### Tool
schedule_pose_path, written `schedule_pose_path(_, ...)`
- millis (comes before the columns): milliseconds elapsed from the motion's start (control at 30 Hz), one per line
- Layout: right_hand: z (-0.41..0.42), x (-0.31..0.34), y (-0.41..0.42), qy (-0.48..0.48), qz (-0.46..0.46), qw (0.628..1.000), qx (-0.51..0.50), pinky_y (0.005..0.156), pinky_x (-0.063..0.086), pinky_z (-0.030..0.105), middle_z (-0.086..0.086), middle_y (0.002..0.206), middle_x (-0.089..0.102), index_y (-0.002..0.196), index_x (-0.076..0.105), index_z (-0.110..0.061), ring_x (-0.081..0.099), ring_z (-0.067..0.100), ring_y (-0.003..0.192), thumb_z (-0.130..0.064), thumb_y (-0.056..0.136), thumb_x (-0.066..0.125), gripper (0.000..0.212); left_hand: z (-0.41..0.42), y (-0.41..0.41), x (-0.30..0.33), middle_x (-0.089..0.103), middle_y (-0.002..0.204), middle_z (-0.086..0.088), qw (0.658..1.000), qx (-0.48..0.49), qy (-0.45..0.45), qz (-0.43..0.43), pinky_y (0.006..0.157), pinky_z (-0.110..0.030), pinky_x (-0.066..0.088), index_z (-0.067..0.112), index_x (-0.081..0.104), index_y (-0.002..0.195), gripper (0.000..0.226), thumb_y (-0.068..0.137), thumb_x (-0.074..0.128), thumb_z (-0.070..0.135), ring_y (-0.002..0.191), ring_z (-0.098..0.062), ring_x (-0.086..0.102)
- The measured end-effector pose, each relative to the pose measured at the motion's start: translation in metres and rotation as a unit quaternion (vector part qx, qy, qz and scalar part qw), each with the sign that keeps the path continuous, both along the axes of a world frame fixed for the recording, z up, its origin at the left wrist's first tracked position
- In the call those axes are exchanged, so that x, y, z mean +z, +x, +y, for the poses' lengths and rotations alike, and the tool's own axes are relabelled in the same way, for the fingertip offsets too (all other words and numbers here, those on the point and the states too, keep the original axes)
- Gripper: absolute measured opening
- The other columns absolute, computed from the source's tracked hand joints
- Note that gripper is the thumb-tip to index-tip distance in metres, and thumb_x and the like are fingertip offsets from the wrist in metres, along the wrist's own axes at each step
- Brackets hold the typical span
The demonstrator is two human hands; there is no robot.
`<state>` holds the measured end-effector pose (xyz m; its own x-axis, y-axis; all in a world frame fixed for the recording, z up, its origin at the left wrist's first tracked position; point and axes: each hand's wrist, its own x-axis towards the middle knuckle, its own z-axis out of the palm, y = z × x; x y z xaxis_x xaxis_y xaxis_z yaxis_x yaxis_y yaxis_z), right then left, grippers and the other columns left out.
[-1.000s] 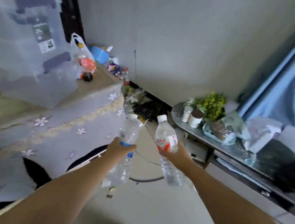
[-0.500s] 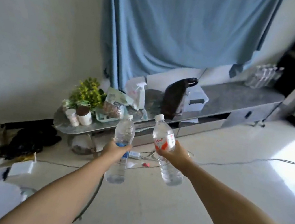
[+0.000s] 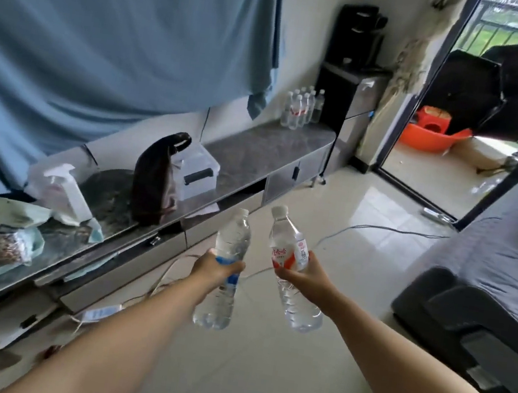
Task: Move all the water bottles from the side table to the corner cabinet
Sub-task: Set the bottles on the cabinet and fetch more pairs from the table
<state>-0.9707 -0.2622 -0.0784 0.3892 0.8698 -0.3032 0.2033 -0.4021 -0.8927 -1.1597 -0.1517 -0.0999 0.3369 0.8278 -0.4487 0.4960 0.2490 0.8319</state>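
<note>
My left hand (image 3: pixel 215 268) grips a clear water bottle with a blue label (image 3: pixel 230 245) around its middle, held upright over the floor. In my right hand (image 3: pixel 305 276) is a second clear bottle with a red and white label (image 3: pixel 287 247), tilted slightly left, white cap up. Both are at arm's length in front of me. Far ahead, several water bottles (image 3: pixel 300 106) stand grouped at the far end of a long low cabinet (image 3: pixel 268 141) with a dark marble top, beside a tall black unit (image 3: pixel 349 86) in the corner.
The near part of the cabinet top carries a dark bag (image 3: pixel 155 178), a clear storage box (image 3: pixel 198 171), a spray bottle (image 3: pixel 67 189) and packets. Cables cross the tiled floor (image 3: pixel 360 244). A grey sofa (image 3: pixel 499 273) stands at right; a balcony doorway (image 3: pixel 457 151) opens beyond.
The view has swung right, from the covered side table past the plant end of the cabinet to its far end and the balcony door. Both hands keep holding their bottles.
</note>
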Motion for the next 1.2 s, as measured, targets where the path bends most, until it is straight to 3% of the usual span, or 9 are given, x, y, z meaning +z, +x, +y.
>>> schedule_pose_path(267,0.021,0.008,0.13,0.023,-0.022,0.998,-0.056,0.089,0.056,0.05,0.022,0.106,0.065,0.119,0.055,0.001,0.065,0.04,0.099,-0.015,0.079,0.078,0.049,0.028,0.141,0.004,0.065,0.078,0.005,0.998,-0.058,0.009,-0.013,0.063,-0.022,0.046,0.025,0.06,0.08,0.02,0.074,0.078,0.028,0.073,-0.012,0.061)
schedule_pose_path(400,0.055,0.002,0.177,0.019,-0.025,0.997,-0.067,0.091,0.055,0.049,0.022,0.109,0.065,0.122,0.053,-0.002,0.065,0.036,0.1,-0.018,0.079,0.078,0.052,0.067,0.19,-0.001,0.07,0.093,-0.005,0.997,-0.075,0.009,-0.005,0.079,-0.032,0.052,0.017,0.064,0.1,0.031,0.074,0.079,0.027,0.089,-0.025,0.066)
schedule_pose_path(467,0.079,-0.002,0.199,0.016,-0.037,0.997,-0.065,0.086,0.057,0.045,0.019,0.105,0.067,0.118,0.057,-0.004,0.067,0.033,0.096,-0.019,0.079,0.078,0.048,0.094,0.212,-0.005,0.071,0.098,-0.009,0.997,-0.076,0.004,-0.007,0.078,-0.032,0.052,0.012,0.064,0.105,0.037,0.075,0.079,0.027,0.089,-0.026,0.066)
schedule_pose_path(567,0.118,-0.004,0.232,0.02,-0.061,0.996,-0.063,0.075,0.056,0.034,0.009,0.095,0.072,0.109,0.063,-0.009,0.069,0.025,0.086,-0.02,0.078,0.079,0.037,0.141,0.247,-0.009,0.071,0.093,-0.005,0.996,-0.082,0.019,-0.015,0.07,-0.025,0.047,0.019,0.065,0.097,0.028,0.074,0.078,0.027,0.08,-0.019,0.065)
schedule_pose_path(667,0.166,0.0,0.271,0.008,-0.09,0.993,-0.078,0.073,0.057,0.035,0.001,0.086,0.075,0.097,0.067,-0.019,0.071,0.018,0.079,-0.031,0.075,0.079,0.028,0.195,0.289,-0.005,0.07,0.094,-0.005,0.996,-0.089,0.015,-0.019,0.074,-0.027,0.05,0.019,0.065,0.099,0.031,0.073,0.079,0.028,0.086,-0.022,0.066)
schedule_pose_path(767,0.217,0.014,0.311,0.004,-0.089,0.991,-0.101,0.071,0.056,0.032,-0.001,0.088,0.073,0.1,0.063,-0.021,0.07,0.014,0.079,-0.038,0.072,0.081,0.037,0.256,0.336,0.011,0.07,0.099,-0.007,0.994,-0.107,0.021,-0.019,0.08,-0.031,0.051,0.014,0.064,0.106,0.04,0.072,0.079,0.029,0.092,-0.024,0.066)
schedule_pose_path(833,0.243,0.021,0.332,0.006,-0.085,0.991,-0.107,0.079,0.058,0.039,0.004,0.095,0.073,0.109,0.061,-0.015,0.07,0.021,0.086,-0.043,0.073,0.08,0.049,0.287,0.361,0.019,0.07,0.1,-0.009,0.993,-0.113,0.026,-0.03,0.082,-0.033,0.052,0.012,0.063,0.107,0.04,0.074,0.079,0.025,0.092,-0.025,0.066)
schedule_pose_path(967,0.292,0.024,0.38,-0.002,-0.078,0.992,-0.104,0.087,0.056,0.049,0.01,0.099,0.072,0.112,0.061,-0.01,0.069,0.028,0.092,-0.041,0.073,0.08,0.052,0.337,0.409,0.025,0.068,0.088,-0.001,0.992,-0.119,0.014,-0.046,0.077,-0.029,0.049,0.024,0.06,0.091,0.025,0.075,0.078,0.023,0.08,-0.017,0.064)
schedule_pose_path(1200,0.377,0.005,0.477,-0.018,-0.067,0.994,-0.088,0.087,0.057,0.049,0.007,0.1,0.072,0.114,0.06,-0.013,0.07,0.025,0.091,-0.041,0.072,0.08,0.054,0.413,0.503,-0.006,0.069,0.103,-0.011,0.995,-0.096,-0.01,-0.008,0.093,-0.042,0.053,0.01,0.06,0.114,0.048,0.072,0.079,0.025,0.097,-0.028,0.066)
